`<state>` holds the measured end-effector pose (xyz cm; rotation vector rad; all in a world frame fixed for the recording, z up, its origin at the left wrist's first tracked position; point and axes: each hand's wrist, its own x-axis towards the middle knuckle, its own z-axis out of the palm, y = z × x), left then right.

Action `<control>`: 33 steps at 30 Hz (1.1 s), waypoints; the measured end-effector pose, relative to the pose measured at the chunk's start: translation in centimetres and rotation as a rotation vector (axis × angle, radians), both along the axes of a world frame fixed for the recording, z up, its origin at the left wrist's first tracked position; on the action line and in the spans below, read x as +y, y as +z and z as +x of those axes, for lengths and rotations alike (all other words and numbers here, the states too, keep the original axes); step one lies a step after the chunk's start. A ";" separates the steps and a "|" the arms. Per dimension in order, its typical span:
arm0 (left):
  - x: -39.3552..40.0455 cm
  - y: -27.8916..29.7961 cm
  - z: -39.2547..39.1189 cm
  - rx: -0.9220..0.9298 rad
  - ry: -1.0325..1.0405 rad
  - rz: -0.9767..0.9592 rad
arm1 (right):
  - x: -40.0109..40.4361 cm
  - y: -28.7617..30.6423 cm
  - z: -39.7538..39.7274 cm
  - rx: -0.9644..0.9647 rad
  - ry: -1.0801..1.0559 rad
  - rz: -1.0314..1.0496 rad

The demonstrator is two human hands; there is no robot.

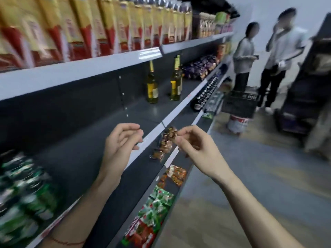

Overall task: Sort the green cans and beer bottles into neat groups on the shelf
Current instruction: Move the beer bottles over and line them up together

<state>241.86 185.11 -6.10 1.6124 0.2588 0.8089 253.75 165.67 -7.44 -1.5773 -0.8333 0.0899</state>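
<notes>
Green cans (23, 190) already bunched at the shelf's (100, 133) left end, beer bottles (163, 83) upright toward the right
Left hand (121, 142) and right hand (195, 147) hover off the front edge, fingers loosely curled, holding nothing I can see, probably between grabs

Blurred green cans (26, 190) clustered at shelf (100, 140) left; two upright beer bottles (152, 86) apart, farther right.

Both hands raised before the dark shelf (100, 140), left hand (120, 144) and right hand (195, 149) loosely curled, holding nothing, green cans (23, 194) blurred at far left, two beer bottles (152, 86) upright farther along.
</notes>
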 end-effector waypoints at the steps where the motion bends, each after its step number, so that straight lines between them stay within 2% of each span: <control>1: 0.0 0.0 2.3 -0.008 -0.010 -0.011 | 0.0 -0.1 1.7 -0.002 -0.018 -0.001; 7: 1.7 -0.3 15.8 -0.066 -0.054 -0.062 | 2.8 -0.1 12.8 -0.028 -0.086 -0.048; 15: 6.1 0.4 30.3 -0.063 0.000 -0.114 | 7.4 0.1 28.0 -0.021 -0.093 -0.113; 23: 10.5 -0.3 39.5 0.010 0.157 -0.092 | 13.2 -3.2 42.7 -0.021 -0.036 -0.183; 29: 12.9 -0.7 44.9 0.017 0.335 -0.029 | 18.8 -4.4 53.4 -0.167 0.050 -0.183; 33: 13.6 -0.2 48.1 0.033 0.486 -0.058 | 21.9 -4.4 58.9 -0.207 0.097 -0.153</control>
